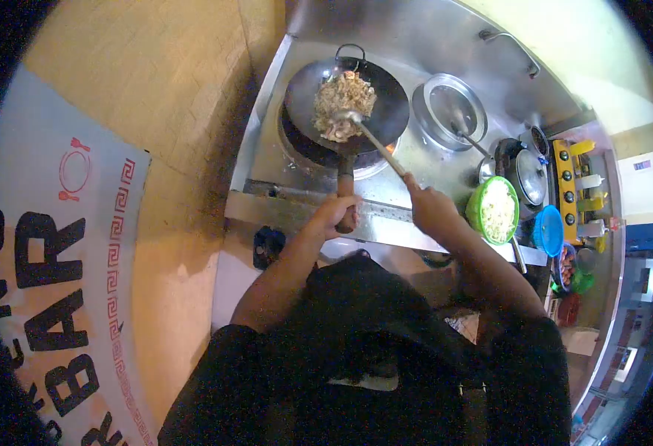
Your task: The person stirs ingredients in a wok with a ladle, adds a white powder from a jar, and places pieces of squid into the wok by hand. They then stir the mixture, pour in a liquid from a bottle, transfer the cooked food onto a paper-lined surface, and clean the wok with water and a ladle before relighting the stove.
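Note:
A dark wok sits tilted over the burner at the upper middle, with a loop handle on its far rim. My left hand is wrapped round its wooden handle. Inside the wok lies a heap of brown fried rice, with paler bits at its far end. My right hand grips the long shaft of a metal cooking ladle. The ladle's bowl rests on the near side of the rice. A flame glows at the burner's right edge, under the wok.
Right of the wok stands a round metal pot with a ladle in it. Near my right forearm is a green basket of pale shredded food. Farther right are a lidded pot, a blue basket and a yellow stove beside squeeze bottles.

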A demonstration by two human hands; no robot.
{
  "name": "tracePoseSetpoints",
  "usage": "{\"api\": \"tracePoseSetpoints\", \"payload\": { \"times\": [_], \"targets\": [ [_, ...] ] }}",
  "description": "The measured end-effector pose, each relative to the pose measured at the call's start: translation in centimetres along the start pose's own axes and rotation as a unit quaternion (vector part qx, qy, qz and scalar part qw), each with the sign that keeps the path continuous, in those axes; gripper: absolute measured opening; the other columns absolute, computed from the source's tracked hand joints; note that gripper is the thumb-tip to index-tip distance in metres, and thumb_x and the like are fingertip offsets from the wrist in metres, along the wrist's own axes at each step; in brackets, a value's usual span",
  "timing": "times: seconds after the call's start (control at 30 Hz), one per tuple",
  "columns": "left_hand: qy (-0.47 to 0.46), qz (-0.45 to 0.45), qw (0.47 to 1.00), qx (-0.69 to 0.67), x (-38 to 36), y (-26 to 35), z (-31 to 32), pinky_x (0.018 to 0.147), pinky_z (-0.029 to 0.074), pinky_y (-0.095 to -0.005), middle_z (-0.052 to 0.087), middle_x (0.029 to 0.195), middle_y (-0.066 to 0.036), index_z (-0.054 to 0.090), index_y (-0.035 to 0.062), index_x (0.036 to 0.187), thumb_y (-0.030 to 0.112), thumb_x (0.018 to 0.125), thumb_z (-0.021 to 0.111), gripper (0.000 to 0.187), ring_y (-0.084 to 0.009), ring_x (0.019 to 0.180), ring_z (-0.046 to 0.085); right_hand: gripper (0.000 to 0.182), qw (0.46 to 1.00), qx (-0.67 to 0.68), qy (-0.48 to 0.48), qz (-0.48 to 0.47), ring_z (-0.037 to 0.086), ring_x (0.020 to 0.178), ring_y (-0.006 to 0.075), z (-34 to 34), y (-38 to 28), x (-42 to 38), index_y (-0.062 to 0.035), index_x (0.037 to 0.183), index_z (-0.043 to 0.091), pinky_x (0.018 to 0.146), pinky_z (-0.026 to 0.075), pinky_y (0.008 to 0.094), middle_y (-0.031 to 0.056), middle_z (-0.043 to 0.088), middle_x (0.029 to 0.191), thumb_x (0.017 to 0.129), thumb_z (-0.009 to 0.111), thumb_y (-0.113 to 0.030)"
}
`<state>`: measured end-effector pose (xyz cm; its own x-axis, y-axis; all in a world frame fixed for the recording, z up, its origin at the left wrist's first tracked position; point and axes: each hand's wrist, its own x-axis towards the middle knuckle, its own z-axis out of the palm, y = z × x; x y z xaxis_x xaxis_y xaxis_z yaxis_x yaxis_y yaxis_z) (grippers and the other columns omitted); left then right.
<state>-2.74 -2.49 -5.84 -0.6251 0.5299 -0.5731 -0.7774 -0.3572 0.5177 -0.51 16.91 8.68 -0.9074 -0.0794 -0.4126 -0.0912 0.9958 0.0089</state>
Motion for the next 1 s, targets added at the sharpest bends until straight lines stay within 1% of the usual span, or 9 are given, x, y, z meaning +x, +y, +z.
{"api": "tracePoseSetpoints", "payload": {
  "times": [0.27, 0.37, 0.4, 0.53, 0.63, 0.67, 0.73, 0.77, 1.0],
  "targets": [
    [-0.142, 0.031, 0.984, -0.105, -2.7, -1.2, -2.9, 0.065, 0.051, -0.0404, 0.062, 0.075, -0.006, 0.06, 0.0051, 0.099, 0.037, 0.093, 0.05, 0.034, -0.0237, 0.067, 0.06, 0.057, 0.997, 0.069, 0.012, -0.009, 0.062, 0.067, 0.0426, -0.1, -0.1, 0.9, -0.0031, 0.138, 0.031, 0.062, 0.048, 0.0513, 0.0265, 0.061, 0.075, 0.083, 0.044, -0.005],
    [-0.127, -0.065, 0.983, 0.112, -2.2, -7.7, -12.7, 0.079, 0.049, -0.0448, 0.064, 0.097, -0.01, 0.059, 0.0036, 0.109, 0.043, 0.094, 0.045, 0.044, -0.027, 0.087, 0.061, 0.053, 0.998, 0.059, -0.025, 0.01, 0.061, 0.07, 0.0427, -2.1, 2.8, 0.0, -0.0082, 0.137, 0.037, 0.065, 0.048, 0.0515, 0.0266, 0.06, 0.074, 0.085, 0.046, -0.009],
    [-0.116, -0.199, 0.972, -0.05, -2.3, -9.8, -14.8, 0.081, 0.049, -0.0453, 0.063, 0.103, -0.012, 0.058, 0.0034, 0.108, 0.042, 0.094, 0.045, 0.044, -0.0274, 0.091, 0.06, 0.052, 0.996, 0.075, 0.03, 0.023, 0.061, 0.073, 0.0437, -2.3, 3.3, 0.7, -0.0107, 0.137, 0.038, 0.067, 0.047, 0.052, 0.0275, 0.061, 0.077, 0.085, 0.046, -0.009],
    [-0.053, -0.194, 0.949, -0.243, 2.8, -16.4, -20.5, 0.081, 0.049, -0.0464, 0.063, 0.1, -0.012, 0.058, 0.0036, 0.109, 0.04, 0.094, 0.045, 0.041, -0.0276, 0.091, 0.06, 0.05, 0.978, 0.142, 0.13, 0.082, 0.06, 0.084, 0.0469, -3.8, 2.2, 7.1, -0.0122, 0.134, 0.043, 0.074, 0.047, 0.052, 0.0307, 0.061, 0.087, 0.084, 0.048, -0.01],
    [-0.07, -0.178, 0.931, -0.31, 6.7, -19.5, -21.1, 0.076, 0.048, -0.0419, 0.062, 0.092, -0.01, 0.056, 0.0044, 0.101, 0.037, 0.099, 0.034, 0.04, -0.0239, 0.088, 0.059, 0.053, 0.976, 0.189, 0.107, -0.003, 0.059, 0.089, 0.0478, -0.9, 3.2, 11.9, -0.0127, 0.136, 0.04, 0.08, 0.047, 0.0506, 0.031, 0.061, 0.093, 0.085, 0.051, -0.013],
    [-0.074, -0.181, 0.929, -0.313, 8.1, -21.0, -21.4, 0.076, 0.048, -0.0419, 0.062, 0.092, -0.01, 0.056, 0.0044, 0.101, 0.037, 0.099, 0.034, 0.04, -0.0239, 0.088, 0.059, 0.055, 0.974, 0.156, 0.136, -0.097, 0.062, 0.074, 0.0454, 0.5, 3.5, 11.7, -0.0093, 0.139, 0.028, 0.067, 0.049, 0.0543, 0.0293, 0.061, 0.08, 0.086, 0.042, -0.008],
    [-0.218, -0.231, 0.906, -0.28, 12.6, -27.6, -24.5, 0.071, 0.049, -0.0401, 0.061, 0.085, -0.01, 0.056, 0.0049, 0.099, 0.035, 0.099, 0.034, 0.037, -0.0237, 0.083, 0.06, 0.058, 0.996, 0.082, -0.011, -0.033, 0.062, 0.072, 0.0446, -2.4, 1.0, 7.6, -0.0079, 0.141, 0.025, 0.065, 0.05, 0.0536, 0.0287, 0.062, 0.082, 0.086, 0.042, -0.007],
    [-0.038, -0.177, 0.977, -0.115, 12.6, -27.8, -22.4, 0.061, 0.049, -0.0372, 0.063, 0.084, -0.01, 0.057, 0.0052, 0.093, 0.034, 0.097, 0.04, 0.034, -0.0215, 0.075, 0.061, 0.059, 0.998, 0.042, -0.043, -0.023, 0.063, 0.071, 0.044, -2.8, 1.0, 5.4, -0.0072, 0.141, 0.025, 0.064, 0.051, 0.0528, 0.0285, 0.062, 0.082, 0.085, 0.042, -0.006],
    [0.073, -0.144, 0.944, 0.287, 11.3, -24.9, -17.0, 0.066, 0.051, -0.037, 0.065, 0.091, -0.008, 0.06, 0.0063, 0.101, 0.038, 0.091, 0.053, 0.034, -0.019, 0.081, 0.063, 0.065, 0.999, -0.033, -0.01, 0.011, 0.063, 0.067, 0.0424, -3.1, 2.2, 4.6, -0.0048, 0.144, 0.018, 0.063, 0.052, 0.0505, 0.0274, 0.062, 0.082, 0.085, 0.043, -0.005]
  ]
}}
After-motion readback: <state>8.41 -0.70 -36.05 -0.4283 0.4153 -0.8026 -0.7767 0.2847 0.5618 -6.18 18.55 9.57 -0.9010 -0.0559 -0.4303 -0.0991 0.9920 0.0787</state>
